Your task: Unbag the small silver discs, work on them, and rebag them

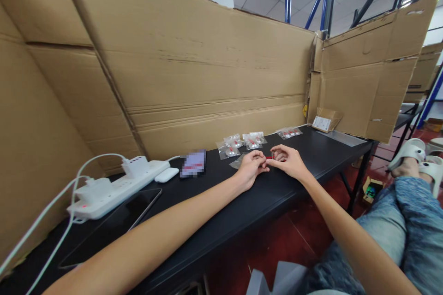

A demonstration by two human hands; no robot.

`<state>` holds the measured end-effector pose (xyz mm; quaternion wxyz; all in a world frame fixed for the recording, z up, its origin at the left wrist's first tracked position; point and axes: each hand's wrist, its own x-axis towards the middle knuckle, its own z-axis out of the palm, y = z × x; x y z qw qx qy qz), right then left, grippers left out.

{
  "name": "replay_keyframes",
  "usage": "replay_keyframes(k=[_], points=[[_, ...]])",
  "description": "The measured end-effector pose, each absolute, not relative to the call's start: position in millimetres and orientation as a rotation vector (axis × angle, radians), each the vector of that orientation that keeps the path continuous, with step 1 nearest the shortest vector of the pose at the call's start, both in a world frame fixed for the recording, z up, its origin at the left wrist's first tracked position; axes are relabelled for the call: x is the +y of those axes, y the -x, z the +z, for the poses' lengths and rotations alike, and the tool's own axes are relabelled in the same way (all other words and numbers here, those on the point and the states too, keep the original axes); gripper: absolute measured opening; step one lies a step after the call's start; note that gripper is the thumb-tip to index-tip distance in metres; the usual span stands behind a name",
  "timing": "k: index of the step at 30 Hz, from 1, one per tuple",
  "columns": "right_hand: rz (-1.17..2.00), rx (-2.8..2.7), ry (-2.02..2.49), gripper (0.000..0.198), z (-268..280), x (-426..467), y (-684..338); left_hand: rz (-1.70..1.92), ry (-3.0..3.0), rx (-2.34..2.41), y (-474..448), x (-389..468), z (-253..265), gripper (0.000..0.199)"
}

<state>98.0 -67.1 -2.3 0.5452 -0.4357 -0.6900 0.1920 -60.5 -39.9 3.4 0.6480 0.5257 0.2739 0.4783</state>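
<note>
Over the black table (207,203), both hands meet around a small, thin red piece (269,157), perhaps a cord; its kind is too small to make out. My left hand (251,169) pinches it from the left with thumb and fingers closed. From the right, my right hand (286,161) grips it too, its fingers curled and partly hiding it. A flat clear plastic bag (236,162) lies just left of my left hand. Behind the hands are several small clear bags (254,139) with red and silvery contents, and further right lies another group of such bags (290,132).
On the left lie a white power strip (104,200) with plugs and cables, a dark tablet (114,226), a white earbud case (166,174) and a phone (194,163). Cardboard walls (207,64) enclose the back and sides. A cardboard packet (326,120) stands at the far right.
</note>
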Motion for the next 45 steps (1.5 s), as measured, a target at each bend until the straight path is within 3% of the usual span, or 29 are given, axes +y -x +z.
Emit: replay_keyframes(k=[5, 11, 16, 20, 30, 39, 45], points=[[0.357, -1.653, 1.05, 0.045, -1, -68, -100, 1.183, -1.187, 0.666, 58, -43, 4, 0.02], [0.008, -1.771, 1.094, 0.04, -2, -71, -97, 1.282, -1.532, 0.825, 54, -47, 4, 0.027], [-0.053, -1.875, 1.03, 0.042, -1, -76, -95, 1.243, -1.689, 0.913, 54, -42, -1, 0.02], [-0.098, -1.819, 1.092, 0.02, -2, -79, -112, 1.245, -1.712, 0.996, 54, -37, -4, 0.014], [-0.149, -2.01, 1.408, 0.006, -10, -76, -132, 1.07, -2.235, 1.282, 53, -34, -1, 0.014], [-0.153, -1.842, 1.501, 0.013, -5, -77, -132, 0.821, -2.5, 1.639, 47, -26, 0, 0.029], [-0.276, -1.85, 1.463, 0.02, -4, -81, -133, 0.807, -2.683, 1.588, 38, -17, 19, 0.032]])
